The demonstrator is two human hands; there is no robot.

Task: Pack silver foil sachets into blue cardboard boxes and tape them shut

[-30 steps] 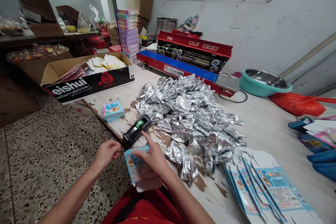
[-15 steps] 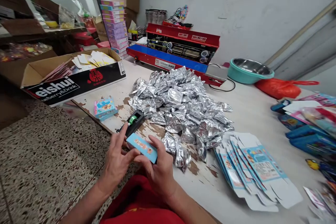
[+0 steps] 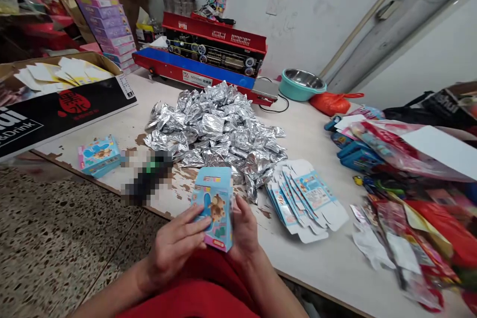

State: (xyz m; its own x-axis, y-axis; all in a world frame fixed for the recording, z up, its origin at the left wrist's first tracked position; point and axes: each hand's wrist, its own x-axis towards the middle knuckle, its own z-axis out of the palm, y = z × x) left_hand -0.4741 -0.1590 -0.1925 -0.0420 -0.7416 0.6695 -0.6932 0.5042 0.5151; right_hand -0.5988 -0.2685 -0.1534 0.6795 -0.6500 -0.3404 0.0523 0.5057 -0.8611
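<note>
A small blue carton (image 3: 216, 213) with a bear picture stands between my two hands, its top flap raised. My left hand (image 3: 175, 241) presses its fingers across the printed front. My right hand (image 3: 244, 231) grips the opposite side, with the thumb up along the edge and the other fingers partly hidden. Left of the hands sits a black tape dispenser (image 3: 147, 179), blurred here, with green in its middle. Farther left lies a closed carton (image 3: 99, 154) of the same print. Beyond my hands spreads a heap of silver foil packets (image 3: 219, 129).
Flattened blue cartons (image 3: 301, 198) lie fanned to the right. A red sealing machine (image 3: 208, 54) with a blue belt stands behind the foil heap. A black-printed cardboard box (image 3: 70, 104) holds papers at left; a teal basin (image 3: 301, 84) and colourful packaging (image 3: 406, 223) are rightward.
The carton has turned from lying edge-up to upright, showing its bear front and raised flap. My left hand has closed onto it. The view has swung right.
</note>
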